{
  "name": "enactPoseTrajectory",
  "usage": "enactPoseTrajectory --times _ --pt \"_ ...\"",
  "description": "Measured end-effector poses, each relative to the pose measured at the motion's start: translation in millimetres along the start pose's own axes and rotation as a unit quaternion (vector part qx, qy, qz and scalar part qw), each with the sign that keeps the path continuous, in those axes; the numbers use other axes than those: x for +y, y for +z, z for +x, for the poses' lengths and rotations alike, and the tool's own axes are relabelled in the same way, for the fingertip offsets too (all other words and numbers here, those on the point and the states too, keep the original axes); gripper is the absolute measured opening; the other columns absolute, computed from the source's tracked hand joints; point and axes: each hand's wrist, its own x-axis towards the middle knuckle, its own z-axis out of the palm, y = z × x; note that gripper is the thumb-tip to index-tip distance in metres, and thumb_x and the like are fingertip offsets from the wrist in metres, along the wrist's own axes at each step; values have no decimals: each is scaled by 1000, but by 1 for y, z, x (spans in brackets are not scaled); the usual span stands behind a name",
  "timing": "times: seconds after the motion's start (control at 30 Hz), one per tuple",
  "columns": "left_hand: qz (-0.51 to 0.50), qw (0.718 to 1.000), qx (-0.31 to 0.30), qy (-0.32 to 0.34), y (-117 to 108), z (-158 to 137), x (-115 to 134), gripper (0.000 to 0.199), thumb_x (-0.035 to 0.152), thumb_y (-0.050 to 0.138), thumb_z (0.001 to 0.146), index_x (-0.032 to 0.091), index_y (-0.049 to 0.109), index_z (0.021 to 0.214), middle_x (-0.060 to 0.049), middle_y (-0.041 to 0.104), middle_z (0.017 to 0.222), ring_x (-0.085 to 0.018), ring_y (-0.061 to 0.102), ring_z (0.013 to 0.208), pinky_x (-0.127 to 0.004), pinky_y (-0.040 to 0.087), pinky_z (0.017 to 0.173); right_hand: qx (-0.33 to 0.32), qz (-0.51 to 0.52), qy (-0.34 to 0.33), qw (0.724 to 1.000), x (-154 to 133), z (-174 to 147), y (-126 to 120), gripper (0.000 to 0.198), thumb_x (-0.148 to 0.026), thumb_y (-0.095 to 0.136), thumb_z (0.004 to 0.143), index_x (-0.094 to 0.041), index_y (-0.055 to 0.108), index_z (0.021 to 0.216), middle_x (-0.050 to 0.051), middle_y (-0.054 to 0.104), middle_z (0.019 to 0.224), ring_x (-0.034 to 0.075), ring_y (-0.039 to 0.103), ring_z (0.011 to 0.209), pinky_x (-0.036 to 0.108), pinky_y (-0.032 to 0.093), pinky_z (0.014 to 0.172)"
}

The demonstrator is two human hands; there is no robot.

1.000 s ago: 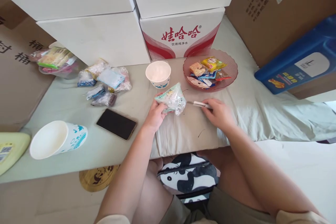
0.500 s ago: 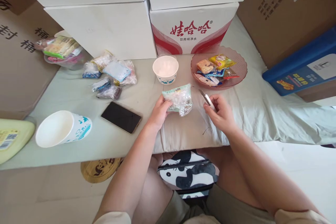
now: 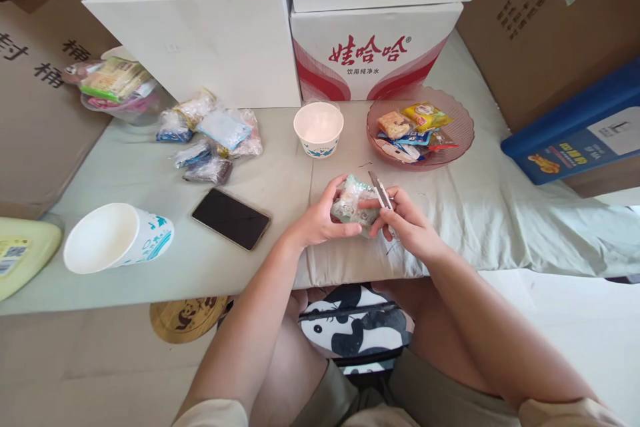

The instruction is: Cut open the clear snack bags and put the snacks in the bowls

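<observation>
My left hand (image 3: 327, 217) is closed around a clear and pale green plastic-wrapped snack packet (image 3: 353, 200), held just above the cloth. In my right hand (image 3: 405, 220) is a utility knife (image 3: 381, 191), its blade pointing up and away from me. The right fingers also reach to the packet's right side and touch it. Behind the packet stands a white paper bowl (image 3: 319, 130) with a blue pattern. To its right, a pink ribbed dish (image 3: 453, 137) holds several snacks, among them a yellow packet (image 3: 425, 116). Part of the snack packet is hidden by my fingers.
A phone (image 3: 231, 218) lies left of my arm. Several wrapped packets (image 3: 225, 130) are piled behind it. A large paper tub (image 3: 155, 240) lies tilted near a pale green bottle (image 3: 30, 253). White boxes (image 3: 195, 53) line the back; a blue box (image 3: 575, 127) stands right.
My hands have come together. The packet has turned and is bunched between them, and my right hand has moved left with the knife to touch it.
</observation>
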Motion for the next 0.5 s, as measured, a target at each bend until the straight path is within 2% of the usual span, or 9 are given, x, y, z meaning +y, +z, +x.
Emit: enactPoseTrajectory --times 0.07,0.1,0.17,0.2,0.27,0.33,0.37,0.43,0.5 --pt "10 1000 19 -1 0 1 -3 106 35 88 58 24 33 147 -14 57 135 -24 62 109 -35 50 91 6 5 1 1000 0 0 -2 39 -59 61 87 -25 44 93 8 74 104 15 68 59 24 41 43" --pt "11 999 37 -7 0 2 -4 101 35 86 60 23 33 145 -13 61 128 -22 64 100 -33 51 86 20 3 -6 1000 0 0 -4 38 -57 62 86 -25 44 93 6 73 100 14 65 57 24 40 43" --pt "-1 998 56 -19 -1 4 -5 80 36 82 65 21 44 133 -8 68 108 -18 64 85 -31 50 78 85 -9 -28 996 2 0 -8 31 -51 63 86 -25 46 92 1 70 88 10 55 50 24 37 42" --pt "-10 999 39 -24 -1 5 -4 68 36 81 66 19 51 125 -6 68 100 -17 64 81 -30 50 76 127 -20 -38 991 3 0 -10 28 -46 64 85 -25 48 93 -1 67 84 9 49 47 23 36 42" --pt "-21 998 -43 -33 -2 4 0 49 37 79 66 17 61 108 -4 69 92 -17 64 81 -29 50 76 179 -47 -42 982 4 0 -14 28 -41 66 82 -25 53 100 -2 64 83 8 45 49 23 35 43" --pt "-15 993 -110 -35 -1 3 4 40 37 77 68 16 66 100 -4 70 91 -18 64 83 -29 50 77 141 -82 -25 986 3 1 -15 37 -42 69 77 -24 56 107 0 65 90 12 54 61 24 41 47" --pt "-9 992 -118 -34 -1 2 6 40 37 77 69 16 67 101 -4 70 91 -18 64 83 -29 50 77 103 -105 -15 989 3 2 -14 40 -42 71 75 -23 58 107 2 66 92 14 58 68 25 44 52" --pt "-10 996 -79 -27 0 2 6 47 36 77 70 18 66 112 -5 71 97 -18 65 86 -29 50 79 40 -153 7 987 3 3 -12 36 -41 75 71 -21 60 97 1 65 85 17 60 76 28 48 61" --pt "-45 999 -2 -16 -2 3 3 56 37 77 71 20 61 121 -7 71 106 -19 66 92 -31 51 83 37 -165 28 985 5 4 -9 32 -39 77 69 -20 60 90 -1 63 78 16 58 73 29 49 66"
